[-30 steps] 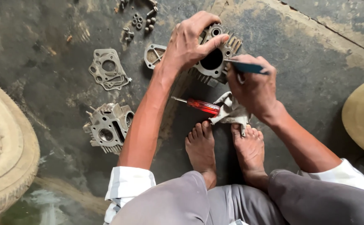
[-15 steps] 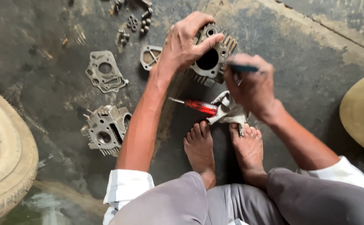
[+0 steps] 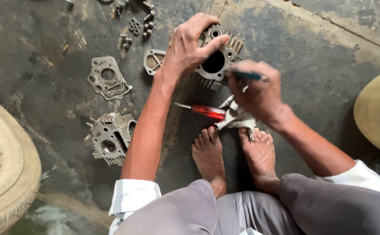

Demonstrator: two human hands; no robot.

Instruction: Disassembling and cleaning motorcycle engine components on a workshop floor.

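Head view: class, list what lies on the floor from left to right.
Tyre → flat gasket → finned cylinder head → small cover plate → red-handled screwdriver → finned cylinder block under the left hand → tan curved object.

An informal engine repair workshop is indicated, with work carried out on a stained, cracked concrete floor (image 3: pixel 320 56). Dismantled engine parts are spread over it: a finned cylinder block (image 3: pixel 218 58), a cylinder head (image 3: pixel 110 138), a gasket (image 3: pixel 107 81), a small cover (image 3: pixel 154 61) and loose bolts (image 3: pixel 137 24). A red-handled screwdriver (image 3: pixel 205 110) and a rag (image 3: pixel 235 117) are seen, and a spoked wheel (image 3: pixel 5 174) lies at the floor's left edge.
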